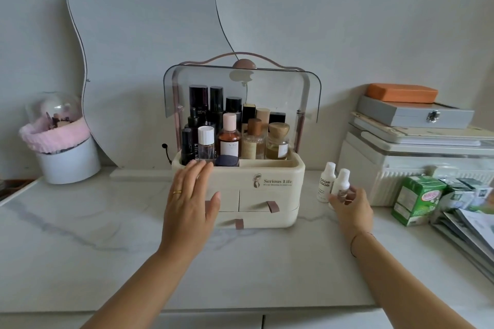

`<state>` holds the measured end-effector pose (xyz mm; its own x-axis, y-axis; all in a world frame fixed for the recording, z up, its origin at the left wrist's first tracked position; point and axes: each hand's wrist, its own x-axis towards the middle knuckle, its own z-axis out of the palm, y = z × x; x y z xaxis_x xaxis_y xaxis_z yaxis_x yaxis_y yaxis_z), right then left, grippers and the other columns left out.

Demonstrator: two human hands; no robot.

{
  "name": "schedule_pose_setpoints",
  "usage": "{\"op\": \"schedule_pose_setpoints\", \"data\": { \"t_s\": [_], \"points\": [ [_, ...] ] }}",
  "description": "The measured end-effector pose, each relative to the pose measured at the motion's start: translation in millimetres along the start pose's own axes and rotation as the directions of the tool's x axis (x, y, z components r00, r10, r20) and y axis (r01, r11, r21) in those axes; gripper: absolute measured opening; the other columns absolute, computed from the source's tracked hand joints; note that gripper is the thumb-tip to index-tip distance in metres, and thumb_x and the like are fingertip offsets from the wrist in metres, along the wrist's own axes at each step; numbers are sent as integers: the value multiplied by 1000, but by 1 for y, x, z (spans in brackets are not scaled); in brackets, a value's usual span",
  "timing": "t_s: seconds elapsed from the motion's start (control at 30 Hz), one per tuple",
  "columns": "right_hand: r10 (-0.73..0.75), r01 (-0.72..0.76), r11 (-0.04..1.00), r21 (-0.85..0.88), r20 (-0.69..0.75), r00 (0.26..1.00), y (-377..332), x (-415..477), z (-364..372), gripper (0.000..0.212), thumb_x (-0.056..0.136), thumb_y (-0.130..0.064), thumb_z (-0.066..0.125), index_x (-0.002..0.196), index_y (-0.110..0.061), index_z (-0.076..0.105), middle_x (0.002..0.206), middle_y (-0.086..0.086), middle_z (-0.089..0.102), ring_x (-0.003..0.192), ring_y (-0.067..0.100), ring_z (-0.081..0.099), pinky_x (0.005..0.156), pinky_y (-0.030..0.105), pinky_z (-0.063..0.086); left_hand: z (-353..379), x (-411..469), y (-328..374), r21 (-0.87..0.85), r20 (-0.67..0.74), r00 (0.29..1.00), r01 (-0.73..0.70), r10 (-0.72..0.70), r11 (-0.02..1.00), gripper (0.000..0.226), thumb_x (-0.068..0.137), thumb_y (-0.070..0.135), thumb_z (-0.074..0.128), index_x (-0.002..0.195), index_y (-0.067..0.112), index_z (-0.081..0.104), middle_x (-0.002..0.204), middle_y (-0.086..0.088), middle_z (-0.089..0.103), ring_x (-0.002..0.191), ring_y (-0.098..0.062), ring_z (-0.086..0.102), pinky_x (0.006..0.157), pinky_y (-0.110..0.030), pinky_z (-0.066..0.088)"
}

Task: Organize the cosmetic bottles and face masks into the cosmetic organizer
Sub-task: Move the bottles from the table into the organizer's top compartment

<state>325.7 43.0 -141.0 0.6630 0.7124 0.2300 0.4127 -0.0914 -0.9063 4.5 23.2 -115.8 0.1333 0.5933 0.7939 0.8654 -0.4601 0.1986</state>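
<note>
A cream cosmetic organizer (272, 173) stands at the middle of the marble counter, its smoky clear lid (240, 83) swung up. Several bottles fill its top tray, among them an amber bottle with a pink cap (229, 139). My left hand (191, 200) hovers open against the organizer's front left corner, holding nothing. To the organizer's right stand two small white bottles. My right hand (350, 205) has its fingers around the nearer white bottle (342, 185); the other white bottle (326, 184) stands just left of it. Face mask packets (470, 192) lie at the right.
A green box (417, 199) and a stack of papers (467, 232) sit at the right edge. Behind them are a white ribbed container (401, 165), a grey case (411, 112) and an orange pad (402, 92). A white pot with pink trim (66, 152) and a wavy mirror (144, 48) stand at the left.
</note>
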Motion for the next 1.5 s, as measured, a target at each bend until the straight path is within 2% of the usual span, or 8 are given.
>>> {"op": "schedule_pose_setpoints", "data": {
  "t_s": [0.23,0.33,0.53,0.77,1.13,1.23,1.33,1.5],
  "points": [
    [8,-7,1000,11,-104,995,-8,-6,-2,20,83,-25,66,89,-11,54,85,3,58,92,32,59,68,30,34,-3,-1,-1,-7,-8,1000,-19,19,1000,51,93,33,35,138,8,41,141,-7,43,136,-19,30,111,-41,27],
    [-148,186,969,161,-221,964,-42,-36,-13,18,84,-26,68,90,-15,55,89,-1,62,93,23,61,75,28,38,-2,1,-2,-11,-25,999,-37,36,999,50,92,31,38,137,7,43,140,-7,45,134,-21,33,110,-42,29],
    [-574,542,804,244,86,814,-130,-85,-11,28,80,-20,73,103,-17,57,96,-9,67,92,4,64,81,19,50,3,0,-1,-12,-51,998,-22,21,1000,48,92,26,43,135,5,45,138,-10,46,134,-23,34,110,-44,30],
    [-465,546,837,-24,496,734,-163,-59,36,28,79,-35,71,98,-17,61,85,-1,67,77,16,64,73,38,58,0,-1,1,-21,-26,1000,3,-4,1000,49,92,28,41,137,9,42,140,-6,44,137,-18,28,111,-39,26],
    [-496,608,794,-12,565,659,-159,-60,41,27,84,-37,65,103,-17,63,90,-3,68,83,13,64,79,33,57,1,-1,2,-19,-19,1000,22,-22,1000,49,92,28,41,137,9,42,141,-6,44,137,-19,29,113,-40,24],
    [-592,554,802,223,175,787,-137,-60,22,14,87,-23,64,101,-22,64,89,-11,67,83,5,64,78,18,52,1,-1,0,-17,-34,999,0,0,1000,48,93,29,40,136,8,44,139,-7,45,136,-20,32,112,-42,26],
    [-428,468,860,203,-214,878,-93,-39,4,15,88,-14,59,102,-19,60,92,-3,62,86,15,60,78,29,51,3,-1,2,-43,-58,998,10,-13,999,48,92,29,42,135,8,44,139,-8,45,135,-21,33,110,-44,29],
    [-64,64,998,6,13,998,-26,8,12,65,79,-24,71,134,-9,40,131,9,46,122,27,45,96,34,36,7,0,4,-50,-85,996,30,-35,998,48,91,29,43,133,6,47,137,-9,46,135,-22,33,112,-42,26]
  ]
}}
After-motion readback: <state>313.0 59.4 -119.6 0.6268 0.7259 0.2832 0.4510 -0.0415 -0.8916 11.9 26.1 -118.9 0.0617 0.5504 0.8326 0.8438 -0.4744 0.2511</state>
